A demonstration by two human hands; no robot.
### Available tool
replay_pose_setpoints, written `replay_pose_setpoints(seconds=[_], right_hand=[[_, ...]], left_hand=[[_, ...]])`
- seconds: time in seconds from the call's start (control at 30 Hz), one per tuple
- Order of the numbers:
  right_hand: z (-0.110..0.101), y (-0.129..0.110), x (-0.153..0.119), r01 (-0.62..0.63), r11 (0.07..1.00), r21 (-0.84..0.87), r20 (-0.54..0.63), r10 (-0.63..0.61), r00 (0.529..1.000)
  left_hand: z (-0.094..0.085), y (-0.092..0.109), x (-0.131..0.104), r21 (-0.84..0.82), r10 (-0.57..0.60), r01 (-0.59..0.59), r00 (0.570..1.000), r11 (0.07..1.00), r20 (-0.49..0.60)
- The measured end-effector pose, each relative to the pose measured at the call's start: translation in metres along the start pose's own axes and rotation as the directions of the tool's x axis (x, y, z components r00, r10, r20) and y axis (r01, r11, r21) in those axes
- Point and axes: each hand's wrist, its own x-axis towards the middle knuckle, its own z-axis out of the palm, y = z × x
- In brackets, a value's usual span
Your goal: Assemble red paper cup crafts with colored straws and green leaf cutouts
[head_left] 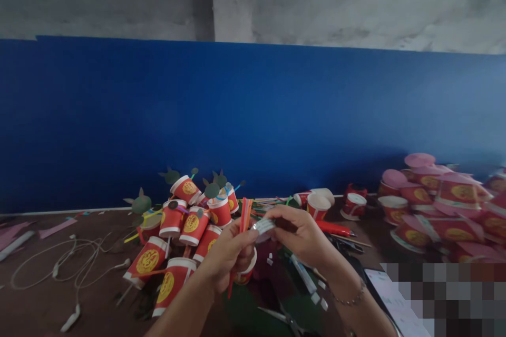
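Observation:
My left hand (231, 253) is closed around a few narrow red and orange strips (245, 210) that stand upright and poke out below the fist. Between both hands is a small shiny whitish strip (264, 227), perhaps tape. My right hand (304, 229) pinches its far end, while the left thumb and fingers touch the near end. A red and white paper cup (248, 274) sits just beneath the left hand, partly hidden by it. To the left lies a heap of similar cups with yellow emblems (191, 222), some carrying green animal-head cutouts (141, 202).
Scissors (286, 320) lie in front. White scraps (315, 298), a clear tube (303, 274) and a red cutter (336, 229) are near the right hand. A phone (389, 295) and pink-topped cups (427, 189) stand right; white earphones (73, 318) left. A blue panel (253, 116) rises behind.

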Motion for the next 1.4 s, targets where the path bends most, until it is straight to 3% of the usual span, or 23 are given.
replay_pose_setpoints(seconds=[0.07,0.13,0.23,0.3,0.37,0.43,0.53,0.7,0.87,1.03,1.13,1.23,1.4], right_hand=[[-0.002,-0.007,-0.001,0.094,0.978,-0.184,0.013,-0.093,0.996],[-0.002,-0.010,-0.002,0.122,0.970,-0.210,0.006,-0.123,0.992],[0.002,-0.006,-0.001,0.028,0.998,0.056,-0.014,-0.028,1.000],[0.005,0.000,0.000,-0.063,0.962,0.265,0.027,0.058,0.998],[0.007,0.003,0.001,-0.091,0.935,0.342,0.043,0.081,0.996],[0.006,0.002,0.002,-0.030,0.968,0.250,-0.003,0.031,1.000],[0.003,-0.003,0.001,0.118,0.992,-0.036,-0.044,-0.120,0.992],[0.002,-0.013,-0.003,0.217,0.932,-0.290,0.038,-0.216,0.976],[0.008,-0.013,-0.003,0.187,0.953,-0.240,0.018,-0.188,0.982],[0.011,-0.001,0.001,-0.074,0.995,0.061,-0.029,0.076,0.997],[0.010,0.000,0.002,0.032,0.997,-0.072,-0.090,-0.039,0.995],[0.008,-0.004,0.001,0.202,0.942,-0.267,-0.039,-0.220,0.975],[0.009,-0.011,-0.001,0.267,0.900,-0.344,0.056,-0.264,0.963]], left_hand=[[-0.002,0.000,0.001,0.030,-0.023,0.023,1.000,0.999,0.001],[-0.002,0.000,0.001,0.031,-0.030,0.030,0.999,0.999,0.020],[-0.001,-0.003,-0.001,-0.047,-0.001,0.004,0.998,0.999,0.067],[-0.001,-0.005,-0.003,-0.091,0.010,-0.001,0.995,0.996,0.095],[-0.001,-0.005,-0.004,-0.095,0.005,0.006,0.994,0.995,0.108],[-0.002,-0.003,-0.003,-0.073,0.000,0.007,0.995,0.997,0.095],[-0.002,0.002,-0.001,-0.007,-0.012,0.012,0.999,1.000,0.038],[-0.002,0.005,0.002,0.162,0.009,-0.003,0.999,0.987,-0.033],[-0.006,0.001,0.003,0.103,0.000,-0.001,1.000,0.995,0.005],[-0.009,-0.001,0.001,-0.076,-0.005,0.011,0.996,0.997,0.083],[-0.008,0.001,0.001,-0.022,-0.025,0.026,0.997,0.999,0.067],[-0.008,0.004,0.004,0.066,-0.045,0.044,0.999,0.997,0.023],[-0.011,0.003,0.008,0.151,-0.067,0.074,0.996,0.986,-0.054]])
